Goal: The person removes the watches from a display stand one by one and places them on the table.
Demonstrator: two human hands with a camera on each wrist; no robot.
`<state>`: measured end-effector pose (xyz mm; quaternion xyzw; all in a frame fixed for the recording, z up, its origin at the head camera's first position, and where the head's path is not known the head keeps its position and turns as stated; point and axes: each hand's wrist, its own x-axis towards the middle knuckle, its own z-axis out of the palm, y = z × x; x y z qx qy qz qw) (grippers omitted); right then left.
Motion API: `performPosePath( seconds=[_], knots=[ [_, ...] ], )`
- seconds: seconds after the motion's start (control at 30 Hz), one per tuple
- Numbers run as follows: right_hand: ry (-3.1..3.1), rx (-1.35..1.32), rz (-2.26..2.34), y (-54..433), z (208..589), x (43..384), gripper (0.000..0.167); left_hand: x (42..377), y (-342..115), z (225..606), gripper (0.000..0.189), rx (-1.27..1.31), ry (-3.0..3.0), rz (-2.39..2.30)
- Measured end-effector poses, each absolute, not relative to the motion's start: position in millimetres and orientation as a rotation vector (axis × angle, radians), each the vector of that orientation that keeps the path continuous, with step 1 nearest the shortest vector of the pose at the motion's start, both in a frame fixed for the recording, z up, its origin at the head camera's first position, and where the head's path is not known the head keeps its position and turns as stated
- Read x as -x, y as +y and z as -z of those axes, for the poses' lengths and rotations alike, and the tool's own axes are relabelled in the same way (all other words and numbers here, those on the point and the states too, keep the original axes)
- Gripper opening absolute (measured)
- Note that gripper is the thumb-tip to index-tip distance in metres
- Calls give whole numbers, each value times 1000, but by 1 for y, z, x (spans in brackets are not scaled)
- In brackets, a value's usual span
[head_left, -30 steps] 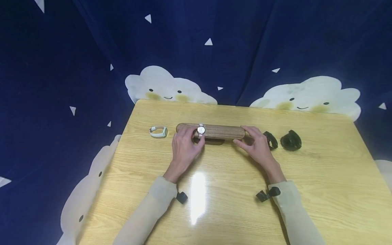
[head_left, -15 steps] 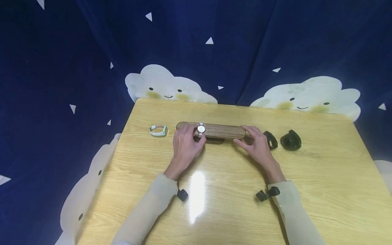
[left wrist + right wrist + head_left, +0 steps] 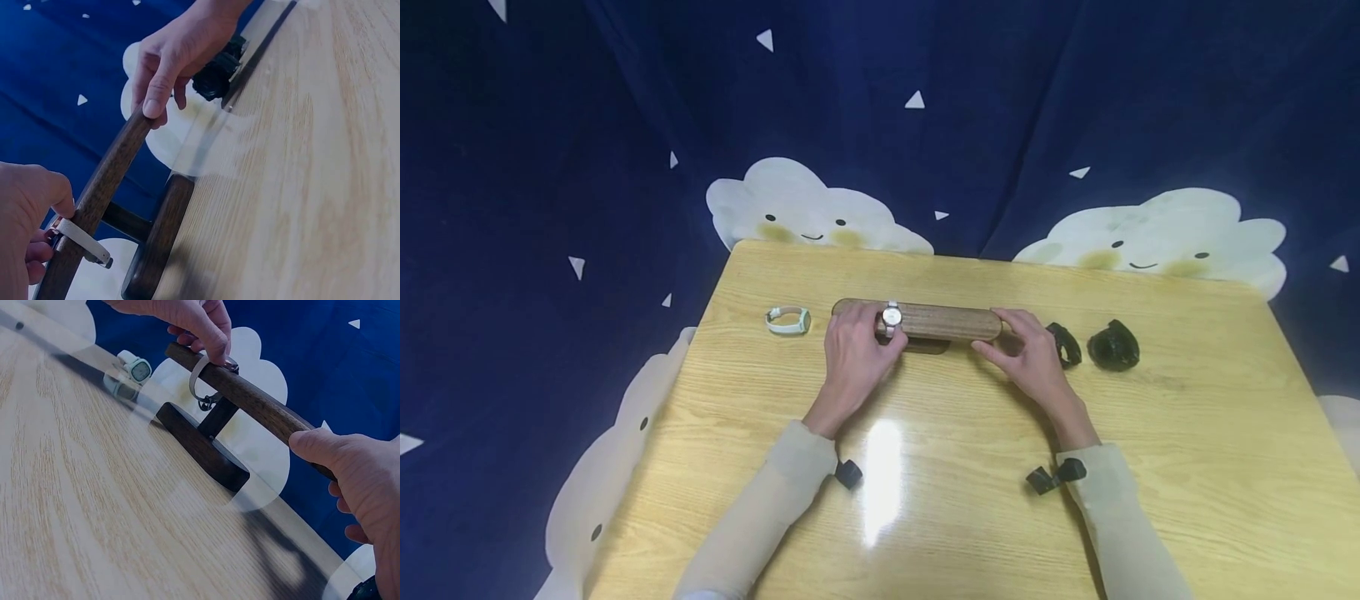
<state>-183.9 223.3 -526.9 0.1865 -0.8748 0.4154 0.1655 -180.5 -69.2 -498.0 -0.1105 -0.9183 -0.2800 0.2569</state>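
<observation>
A wooden T-bar watch stand [image 3: 947, 322] stands upright near the back of the table. A wristwatch with a pale strap [image 3: 892, 317] is looped around its top bar, left of the middle. My left hand [image 3: 853, 354] pinches this watch at the bar, fingers behind and thumb at the front. In the left wrist view the pale strap [image 3: 80, 237] wraps the bar, its end hanging below. My right hand [image 3: 1033, 360] grips the bar's right end between thumb and fingers, seen also in the right wrist view. The stand's base [image 3: 203, 447] rests on the tabletop.
A mint-green watch [image 3: 787, 322] lies on the table left of the stand. Two black watches [image 3: 1113, 346] with curled straps lie to the right, one close behind my right hand. A dark blue curtain with white clouds [image 3: 820, 208] borders the table's back and left edges.
Almost nothing differs. My left hand has shifted very slightly at the watch, while the right hand keeps its hold on the bar's end.
</observation>
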Motion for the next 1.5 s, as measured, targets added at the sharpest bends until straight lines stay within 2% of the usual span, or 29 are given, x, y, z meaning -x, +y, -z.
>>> performPosePath(
  seconds=[1.5],
  knots=[
    [-2479,-521,-1174,223,529,186,63,188,-89,498,24,267,-2448,749]
  ],
)
